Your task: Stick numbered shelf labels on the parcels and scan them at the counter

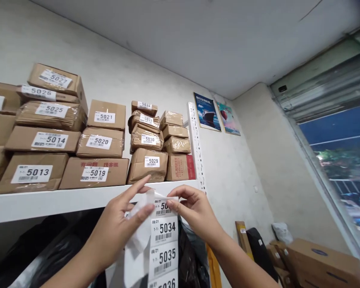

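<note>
A strip of white numbered labels (164, 231) hangs between my hands, with 5034, 5035 and 5036 readable. My left hand (120, 224) holds the pale backing paper (141, 236) at the strip's left side, thumb across it and index finger raised. At the top right, the thumb and index finger of my right hand (195, 208) pinch the corner of the uppermost label, partly covering its number. Behind the strip, cardboard parcels with labels stand stacked on a white shelf (63, 203). The one marked 5029 (148, 170) is nearest above my hands.
Unlabelled parcels (176, 145) fill the shelf's right end, beside a perforated white upright (196, 140). Dark bags (57, 260) lie below the shelf. Larger cartons (321, 264) stand on the right. Two posters (208, 112) hang on the wall.
</note>
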`<state>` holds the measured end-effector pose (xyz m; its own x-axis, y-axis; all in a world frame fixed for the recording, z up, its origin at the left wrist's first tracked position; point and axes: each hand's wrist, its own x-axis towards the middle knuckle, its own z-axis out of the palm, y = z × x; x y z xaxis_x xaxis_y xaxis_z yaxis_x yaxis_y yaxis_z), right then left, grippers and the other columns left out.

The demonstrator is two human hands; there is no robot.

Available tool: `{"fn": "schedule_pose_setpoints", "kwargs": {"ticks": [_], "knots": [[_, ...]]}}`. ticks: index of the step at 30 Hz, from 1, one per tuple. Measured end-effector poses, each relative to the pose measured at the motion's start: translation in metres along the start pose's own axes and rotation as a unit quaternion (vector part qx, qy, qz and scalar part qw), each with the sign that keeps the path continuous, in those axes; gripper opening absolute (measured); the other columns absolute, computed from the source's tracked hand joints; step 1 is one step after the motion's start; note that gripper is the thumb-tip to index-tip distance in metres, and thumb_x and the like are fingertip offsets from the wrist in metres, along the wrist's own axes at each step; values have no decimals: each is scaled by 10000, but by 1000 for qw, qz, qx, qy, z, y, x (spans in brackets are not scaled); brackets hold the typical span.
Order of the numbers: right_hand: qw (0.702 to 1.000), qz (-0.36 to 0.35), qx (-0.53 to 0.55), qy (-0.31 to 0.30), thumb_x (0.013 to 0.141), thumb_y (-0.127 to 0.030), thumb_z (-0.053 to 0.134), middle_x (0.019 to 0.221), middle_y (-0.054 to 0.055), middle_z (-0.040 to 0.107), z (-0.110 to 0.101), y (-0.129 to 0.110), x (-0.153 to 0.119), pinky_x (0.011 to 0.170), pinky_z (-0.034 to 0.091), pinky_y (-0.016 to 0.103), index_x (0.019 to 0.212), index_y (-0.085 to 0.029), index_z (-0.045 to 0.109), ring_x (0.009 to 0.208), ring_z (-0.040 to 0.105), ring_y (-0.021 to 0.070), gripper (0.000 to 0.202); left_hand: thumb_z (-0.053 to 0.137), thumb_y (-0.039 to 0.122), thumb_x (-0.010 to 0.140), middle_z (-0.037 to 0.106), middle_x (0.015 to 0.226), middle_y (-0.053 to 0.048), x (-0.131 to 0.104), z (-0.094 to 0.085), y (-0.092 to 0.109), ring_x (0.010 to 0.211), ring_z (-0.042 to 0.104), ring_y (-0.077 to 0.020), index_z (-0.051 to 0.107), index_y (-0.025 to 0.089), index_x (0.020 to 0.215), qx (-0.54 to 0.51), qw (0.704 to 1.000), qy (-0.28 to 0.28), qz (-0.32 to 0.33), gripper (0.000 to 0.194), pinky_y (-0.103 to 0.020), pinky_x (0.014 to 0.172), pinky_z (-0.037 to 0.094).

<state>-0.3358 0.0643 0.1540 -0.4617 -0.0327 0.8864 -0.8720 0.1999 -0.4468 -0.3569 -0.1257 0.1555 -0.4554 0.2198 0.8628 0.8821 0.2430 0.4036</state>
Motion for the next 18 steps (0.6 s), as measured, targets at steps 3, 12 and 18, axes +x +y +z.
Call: {"fn": "schedule_pose_setpoints", "kwargs": {"ticks": [3,12,18], "knots": [[999,-42,13,17,704,-313,717,708,9,619,-14,9,-5,565,482,254,673,-205,661,673,584,138,126,697,421,669,673,1110,-64,5,13,6,1010,602,-278,689,308,1073,23,997,-75,-5,419,-360,859,481],[995,-20,4,102,711,-334,721,675,25,675,-55,29,-26,576,471,274,717,-215,694,626,587,154,122,730,426,625,685,1033,-49,8,59,6,479,419,-85,651,278,1104,-53,988,-91,-109,507,-216,476,362],[996,-3,55,71,726,-346,700,713,25,651,-59,40,-29,591,484,269,718,-204,655,679,599,159,149,618,432,732,591,598,0,10,100,16,624,526,-160,639,186,607,-13,994,-93,-62,276,-236,589,393]]}}
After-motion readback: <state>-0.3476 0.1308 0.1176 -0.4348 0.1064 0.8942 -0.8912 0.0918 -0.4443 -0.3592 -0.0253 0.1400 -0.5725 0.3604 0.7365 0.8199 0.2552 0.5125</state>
